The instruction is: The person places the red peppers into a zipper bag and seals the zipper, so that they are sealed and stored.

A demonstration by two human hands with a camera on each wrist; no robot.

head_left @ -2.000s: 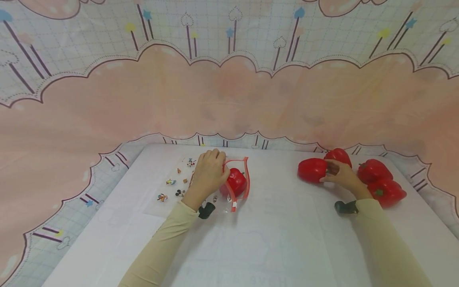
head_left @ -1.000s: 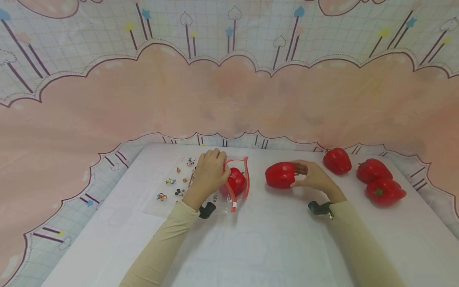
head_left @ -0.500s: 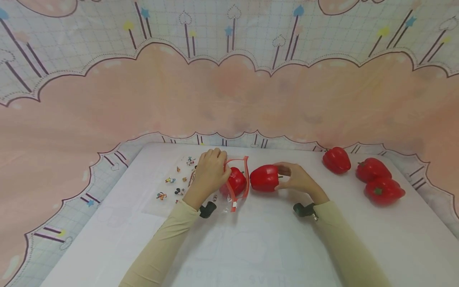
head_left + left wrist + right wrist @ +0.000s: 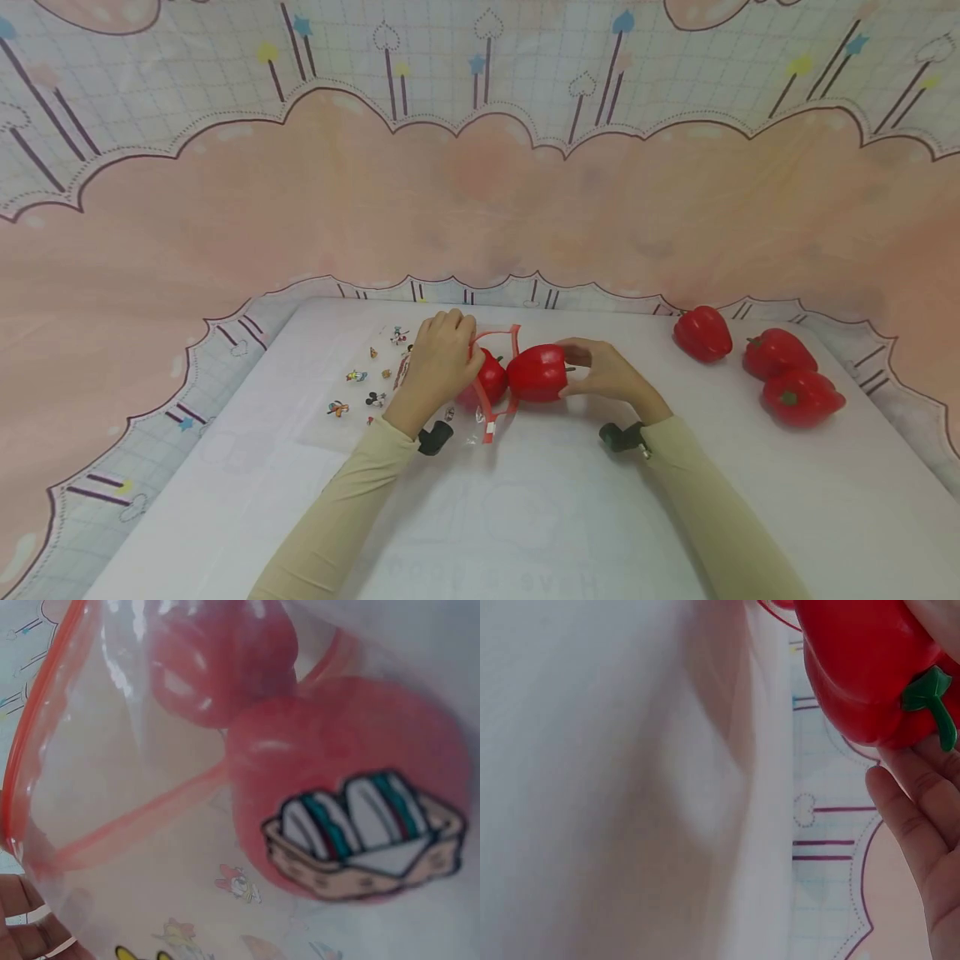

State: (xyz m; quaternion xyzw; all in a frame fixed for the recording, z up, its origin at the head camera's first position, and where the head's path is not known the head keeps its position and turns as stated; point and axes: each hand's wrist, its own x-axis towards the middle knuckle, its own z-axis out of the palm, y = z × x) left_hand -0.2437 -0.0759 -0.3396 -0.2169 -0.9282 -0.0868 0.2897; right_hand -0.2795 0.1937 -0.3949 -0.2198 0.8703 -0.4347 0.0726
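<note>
Right hand (image 4: 611, 372) on the job: thumb and fingers gripped a red pepper (image 4: 536, 373) by its stem end, its base aimed away from the palm toward a clear, printed bag (image 4: 360, 396) on the counter (image 4: 600, 517). Across from it, the left hand (image 4: 442, 362) pinched the bag at its orange rim (image 4: 515, 337), fingertips partly hidden. Just right of the left hand, the bagged pepper (image 4: 491, 379) showed through the plastic.

Loading looked to be the step in hand, with the gripped pepper at the bag's mouth; whether the two peppers touched was unclear. The next move seemed to call for a level push toward the left hand, rim kept wide, then a release without dragging the plastic.

Tightest was the rim, close about the pepper. Room to draw back lay to the right hand's outer side, short of three loose peppers (image 4: 778, 351). Beyond both hands, the counter's far edge met hanging cloth (image 4: 562, 217).
</note>
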